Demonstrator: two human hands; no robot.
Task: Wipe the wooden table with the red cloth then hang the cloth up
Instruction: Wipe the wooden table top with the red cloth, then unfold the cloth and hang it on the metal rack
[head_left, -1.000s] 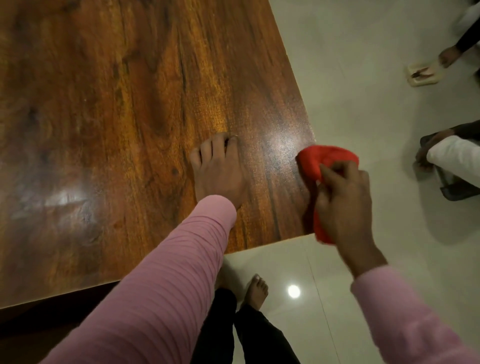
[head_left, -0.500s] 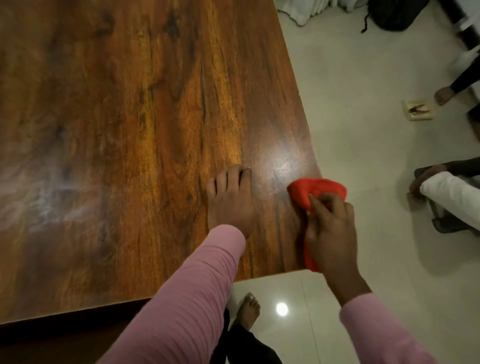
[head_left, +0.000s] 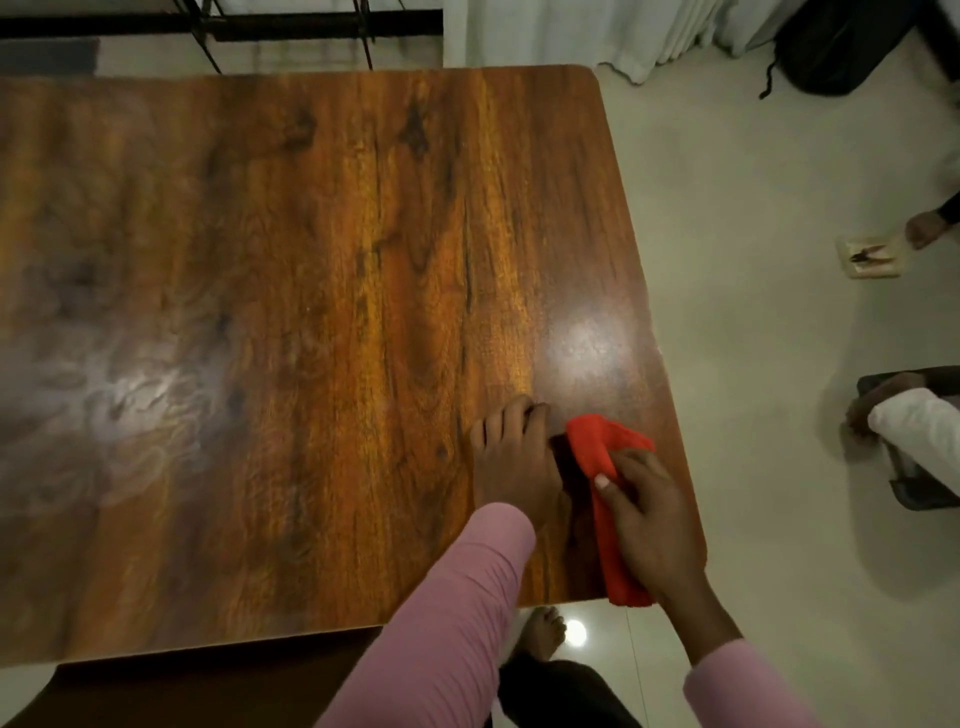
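Glossy wooden table (head_left: 311, 260) under red cloth (head_left: 597, 447), left hand (head_left: 511, 467).

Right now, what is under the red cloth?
Under the red cloth is the wooden table, at its near right corner. The right hand grips the cloth from above. The wood directly beneath is covered, so any dirt or wetness there cannot be seen.

Left hand (head_left: 511, 462) flat — right hand (head_left: 649, 514) grips cloth (head_left: 597, 441).

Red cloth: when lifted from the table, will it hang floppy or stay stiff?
Probably floppy: the cloth bunches and folds under the right hand. Likely light: one hand holds it. Likely slides easily: the table is glossy.
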